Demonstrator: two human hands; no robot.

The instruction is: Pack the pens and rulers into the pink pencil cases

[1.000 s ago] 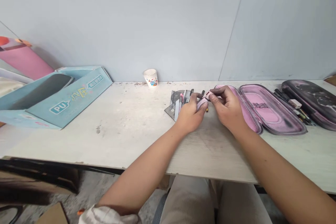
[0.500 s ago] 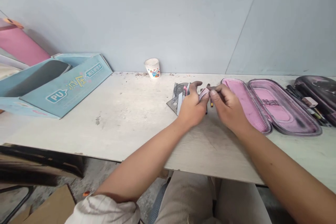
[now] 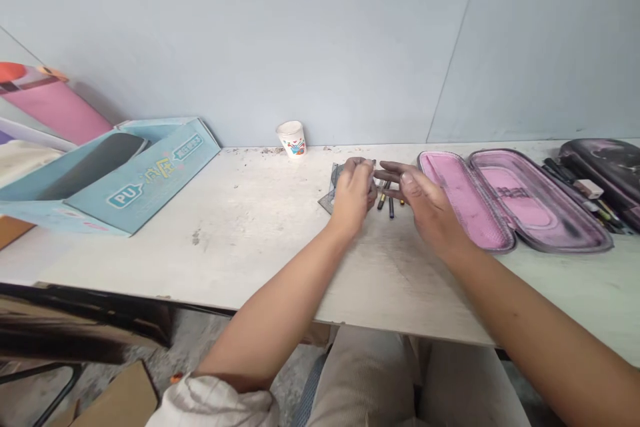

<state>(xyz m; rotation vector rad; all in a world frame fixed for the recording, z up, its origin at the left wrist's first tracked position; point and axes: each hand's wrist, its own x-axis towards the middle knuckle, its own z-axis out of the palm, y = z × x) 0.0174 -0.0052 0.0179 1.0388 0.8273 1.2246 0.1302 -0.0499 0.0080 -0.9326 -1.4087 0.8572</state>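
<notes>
Over the middle of the table, my left hand (image 3: 354,192) is turned knuckles up with its fingers curled in. Whatever it holds is hidden behind those fingers. My right hand (image 3: 423,200) faces it across a small gap, fingers stretched out and apart, holding nothing that I can see. Dark pens or pencils (image 3: 391,208), some with yellow ends, lie on the table between and behind the hands. A see-through grey set square (image 3: 326,201) sticks out from under my left hand. Just right of my right hand lies an opened pink pencil case (image 3: 445,180) with dark edges.
A white table (image 3: 260,240) runs along a pale wall. On it stand a printed paper cup (image 3: 292,140) and, at the left, a blue cardboard box (image 3: 165,177). At the far right, a dark pencil case (image 3: 607,167) sits beside loose pens and a pale block (image 3: 589,189).
My left hand has rolled over and its fingers have curled, covering the pale item seen earlier. My right hand has come off that item and spread its fingers. The view has shifted slightly.
</notes>
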